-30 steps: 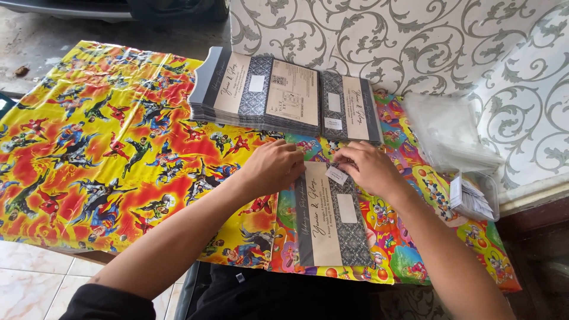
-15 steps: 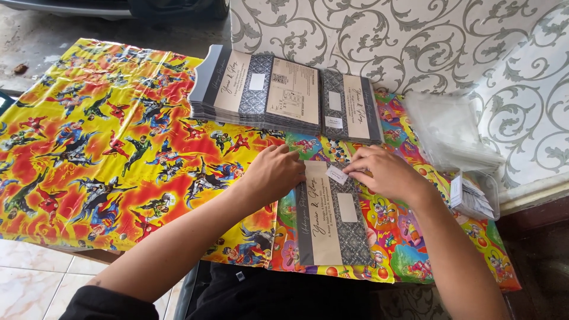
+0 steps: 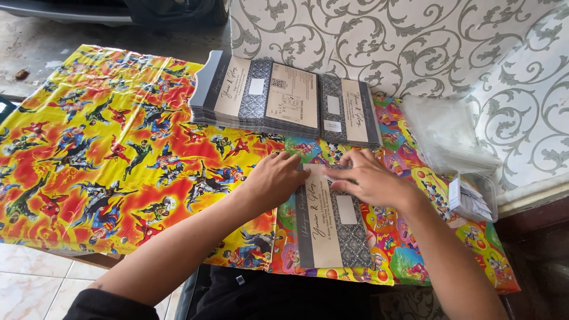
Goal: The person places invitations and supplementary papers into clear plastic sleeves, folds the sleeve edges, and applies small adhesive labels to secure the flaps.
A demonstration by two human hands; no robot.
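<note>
Grey-and-tan card lies flat on the bright printed cloth, directly in front of the person, at the near table edge. Long axis runs away from the body, near end at the cloth's front hem, far end under both hands.

Left hand: palm down, fingers extended and loosely together, resting on the card's upper left corner and the cloth beside it. Not gripping; pressing flat.

Right hand: palm down on the card's far end, fingers pointing left toward the left hand. Fingertips seem to pinch or press something small at the top edge; whether they grasp anything I cannot tell.

Both hands meet at the far end; fingertips near each other, not clearly touching. Right hand covers more of the card and sits nearer its centre line; left is at the edge.

Beyond the hands, apart from the card: two stacks of like cards, a large one and a smaller one just to its right. Right of the hands: clear sleeves and a small plastic box of white slips.
</note>
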